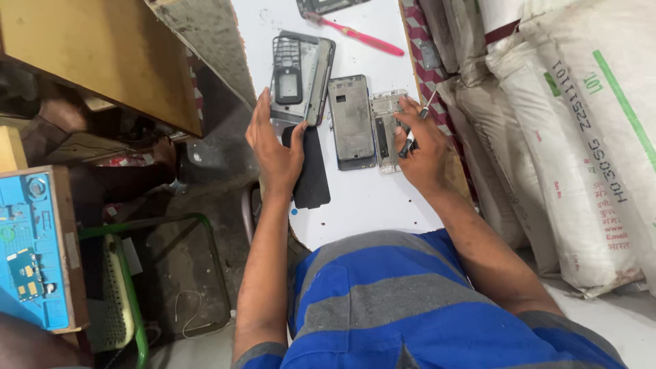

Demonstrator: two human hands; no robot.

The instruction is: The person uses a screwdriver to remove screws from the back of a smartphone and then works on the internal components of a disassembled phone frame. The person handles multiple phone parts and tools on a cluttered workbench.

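My left hand (273,147) rests flat on a black phone back cover (313,171) at the left edge of a white board (369,198). My right hand (422,147) grips a small screwdriver (415,130), its tip down on a light metal phone frame (384,130). Between the two hands lies a grey phone mid-frame (350,119). Just beyond my left hand sits a dark keypad phone housing (301,72).
A pink toothbrush (362,35) and another dark phone part (321,5) lie at the far end of the board. White woven sacks (581,123) are stacked to the right. A blue repair mat (31,253) with a circuit board sits far left, next to a green-framed stool (137,301).
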